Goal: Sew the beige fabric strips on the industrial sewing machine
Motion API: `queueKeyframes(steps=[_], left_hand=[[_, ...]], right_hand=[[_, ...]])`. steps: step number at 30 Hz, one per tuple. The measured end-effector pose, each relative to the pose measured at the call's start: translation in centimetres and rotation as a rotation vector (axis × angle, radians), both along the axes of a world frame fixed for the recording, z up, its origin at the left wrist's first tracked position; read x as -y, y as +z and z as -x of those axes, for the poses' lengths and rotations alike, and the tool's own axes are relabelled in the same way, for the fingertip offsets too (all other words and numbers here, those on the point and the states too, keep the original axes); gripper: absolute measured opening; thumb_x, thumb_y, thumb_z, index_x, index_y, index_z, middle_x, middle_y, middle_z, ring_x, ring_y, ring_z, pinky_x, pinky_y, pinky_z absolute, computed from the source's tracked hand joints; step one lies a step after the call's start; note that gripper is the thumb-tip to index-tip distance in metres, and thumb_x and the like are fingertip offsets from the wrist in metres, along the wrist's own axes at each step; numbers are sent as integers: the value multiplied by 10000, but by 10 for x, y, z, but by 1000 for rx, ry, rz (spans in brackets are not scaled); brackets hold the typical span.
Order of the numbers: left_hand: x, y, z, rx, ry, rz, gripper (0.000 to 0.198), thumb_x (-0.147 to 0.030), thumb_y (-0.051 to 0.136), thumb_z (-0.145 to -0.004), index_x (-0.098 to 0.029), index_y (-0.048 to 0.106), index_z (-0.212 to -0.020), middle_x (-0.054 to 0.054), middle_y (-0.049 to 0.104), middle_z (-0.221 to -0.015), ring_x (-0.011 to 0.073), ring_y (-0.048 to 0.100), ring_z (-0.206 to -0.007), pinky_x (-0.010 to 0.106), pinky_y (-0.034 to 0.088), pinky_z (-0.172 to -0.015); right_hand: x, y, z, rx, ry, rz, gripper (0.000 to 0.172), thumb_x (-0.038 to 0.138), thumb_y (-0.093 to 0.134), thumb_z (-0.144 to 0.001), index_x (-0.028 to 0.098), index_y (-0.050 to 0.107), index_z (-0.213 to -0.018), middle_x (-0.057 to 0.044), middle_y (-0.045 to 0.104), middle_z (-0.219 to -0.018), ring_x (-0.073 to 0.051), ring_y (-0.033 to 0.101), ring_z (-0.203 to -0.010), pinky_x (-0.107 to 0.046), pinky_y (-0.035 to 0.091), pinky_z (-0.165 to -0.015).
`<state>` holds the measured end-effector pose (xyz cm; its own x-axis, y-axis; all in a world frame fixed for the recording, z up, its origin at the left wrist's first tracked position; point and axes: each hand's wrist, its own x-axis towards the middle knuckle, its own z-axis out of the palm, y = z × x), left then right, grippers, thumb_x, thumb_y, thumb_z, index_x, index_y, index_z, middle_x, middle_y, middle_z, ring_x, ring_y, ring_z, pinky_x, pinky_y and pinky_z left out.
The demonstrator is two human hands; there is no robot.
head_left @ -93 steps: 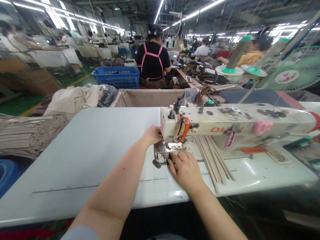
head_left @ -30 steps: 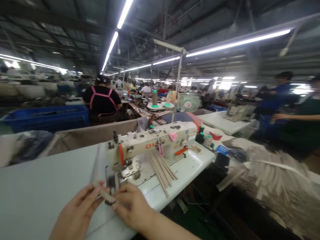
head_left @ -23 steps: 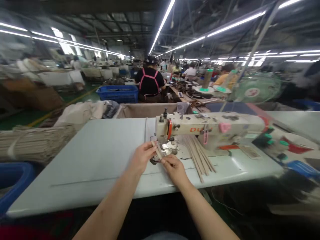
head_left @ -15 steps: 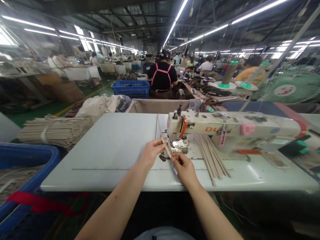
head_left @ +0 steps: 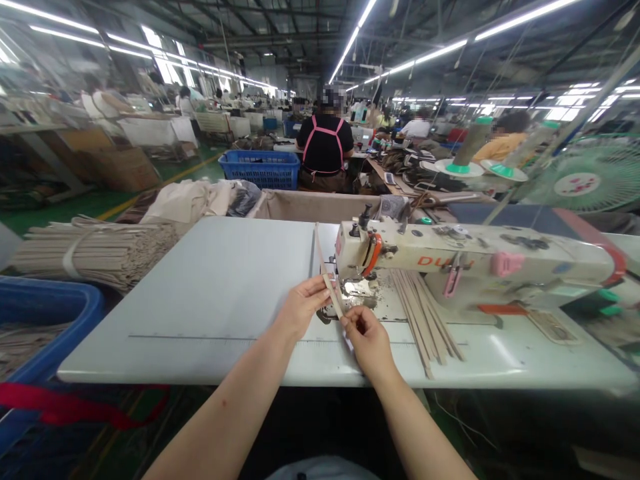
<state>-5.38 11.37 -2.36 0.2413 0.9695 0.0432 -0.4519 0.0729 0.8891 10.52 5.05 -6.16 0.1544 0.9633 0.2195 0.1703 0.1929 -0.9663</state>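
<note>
A narrow beige fabric strip (head_left: 333, 297) runs from the far side of the table, past the left of the needle area, down to my hands. My left hand (head_left: 301, 306) pinches it partway along, close to the sewing machine's head. Nearer to me, my right hand (head_left: 369, 339) grips its lower end between thumb and fingers, and a small white piece shows below that grip. The sewing machine (head_left: 465, 257) stands just beyond and to the right, its metal plate (head_left: 361, 288) beside the strip. Several loose beige strips (head_left: 427, 320) lie under the machine's arm, right of my right hand.
The white table (head_left: 200, 300) has a ruler line along its front. At left are a tied bundle of strips (head_left: 100, 253) and a blue crate (head_left: 65, 293). Thread cones (head_left: 470, 150) and a fan (head_left: 580, 177) stand at right. A person in black (head_left: 325, 143) sits ahead.
The view has shifted slightly, so the table and machine sit a little differently in the picture. Both hands keep their hold on the strip, with hardly any movement.
</note>
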Motion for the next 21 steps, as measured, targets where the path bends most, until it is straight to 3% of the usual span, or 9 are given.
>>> queueKeyframes(steps=[8,13,21], left_hand=[[1,-3,0,42,-34,-6,504,-302,885,-742,-211,744,-1218,122,767,-1164,243,722,-1010,367,529,-912],[0,-3,-1,47,-50,-10,525,-318,887,-740,-214,738,-1233,124,763,-1168,247,720,-1011,370,528,-906],[2,0,-2,58,-50,-14,522,-327,888,-739,-215,734,-1225,115,759,-1123,242,711,-1013,364,531,-894]], right_hand=[[0,1,-1,0,19,10,245,438,667,-866,204,651,-935,16,576,-714,-159,512,-643,-274,425,-636],[1,2,-3,86,29,-37,268,425,641,-887,204,753,-990,-40,681,-813,-201,598,-744,-308,473,-721],[-1,1,-4,147,38,-58,285,427,606,-912,224,788,-995,-64,719,-878,-231,640,-823,-332,495,-752]])
